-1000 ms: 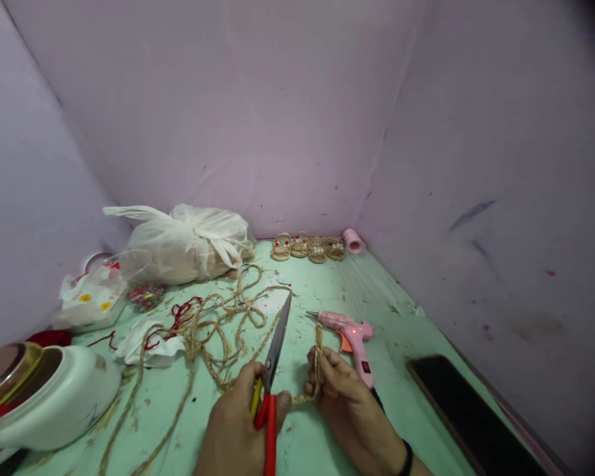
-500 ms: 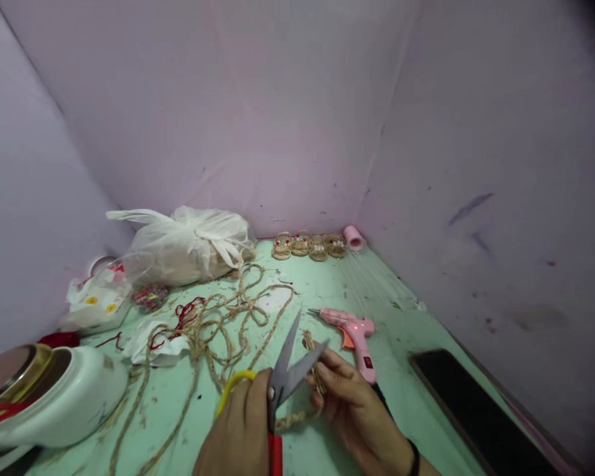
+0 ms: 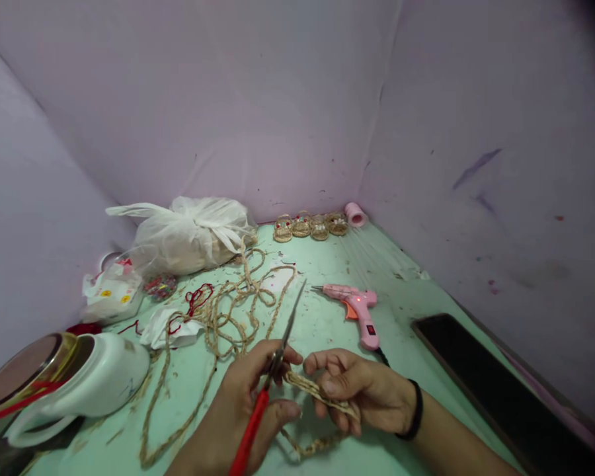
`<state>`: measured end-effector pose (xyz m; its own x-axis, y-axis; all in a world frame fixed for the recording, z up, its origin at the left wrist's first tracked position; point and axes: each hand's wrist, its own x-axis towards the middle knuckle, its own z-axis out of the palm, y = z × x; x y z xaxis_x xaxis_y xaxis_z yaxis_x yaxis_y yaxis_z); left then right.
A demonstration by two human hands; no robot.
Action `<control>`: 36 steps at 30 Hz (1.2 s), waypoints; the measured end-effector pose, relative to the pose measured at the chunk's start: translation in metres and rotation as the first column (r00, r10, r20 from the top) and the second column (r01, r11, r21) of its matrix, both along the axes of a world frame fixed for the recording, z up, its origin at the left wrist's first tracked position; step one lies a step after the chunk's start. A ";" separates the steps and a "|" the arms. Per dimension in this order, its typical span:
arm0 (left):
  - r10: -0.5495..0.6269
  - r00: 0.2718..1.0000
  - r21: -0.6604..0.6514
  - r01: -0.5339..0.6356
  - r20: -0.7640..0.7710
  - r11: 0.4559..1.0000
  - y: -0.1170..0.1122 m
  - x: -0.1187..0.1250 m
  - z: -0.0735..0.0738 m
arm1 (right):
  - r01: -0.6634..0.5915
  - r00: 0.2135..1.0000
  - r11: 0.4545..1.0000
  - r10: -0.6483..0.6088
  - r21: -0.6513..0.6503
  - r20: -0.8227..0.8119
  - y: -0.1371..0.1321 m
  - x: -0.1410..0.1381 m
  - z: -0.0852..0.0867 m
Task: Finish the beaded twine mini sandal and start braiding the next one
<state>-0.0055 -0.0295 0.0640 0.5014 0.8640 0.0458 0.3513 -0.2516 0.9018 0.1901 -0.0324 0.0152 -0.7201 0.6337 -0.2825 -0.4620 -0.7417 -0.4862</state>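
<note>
My left hand (image 3: 242,390) holds a pair of scissors (image 3: 291,322) with a red handle, its blades together and pointing up and away. Fingers of that hand also reach the near end of a flattened piece of jute braid (image 3: 302,381). The other end of the braid lies between the thumb and fingers of my right hand (image 3: 359,387), which wears a black band at the wrist. Below the hands a thinner length of the jute hangs in a loop over the table. Loose jute rope (image 3: 223,324) lies tangled just beyond my left hand.
A pink glue gun (image 3: 359,307) with a lit red light lies beyond my right hand. A black phone (image 3: 476,377) is at right. At left stand a white mug (image 3: 114,370) and a tied plastic bag (image 3: 193,231). Several small woven jute pieces (image 3: 301,226) and a pink spool (image 3: 356,215) line the wall.
The scissors' blades have gone from spread to together. The jute braid has turned from upright to slanting sideways, and my left hand has moved in to touch it. The camera view has tilted slightly.
</note>
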 end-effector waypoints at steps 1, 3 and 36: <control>-0.003 1.000 0.047 0.004 -0.030 0.999 -0.001 0.000 -0.001 | -0.023 1.000 1.000 0.023 -0.002 -0.010 0.000 -0.001 -0.001; 0.006 0.997 0.123 0.003 -0.072 0.992 0.000 0.000 -0.003 | -0.048 0.999 0.999 0.048 0.013 -0.009 -0.001 -0.002 0.000; 0.214 0.812 0.495 0.103 -0.543 0.863 0.017 -0.042 0.000 | 0.454 0.568 0.718 -0.689 0.527 0.450 0.003 -0.007 0.004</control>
<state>-0.0476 -0.0126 0.0637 0.5230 0.8317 0.1865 0.7769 -0.5551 0.2970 0.1828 -0.0297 0.0189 0.0727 0.9783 -0.1938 -0.2652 -0.1684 -0.9494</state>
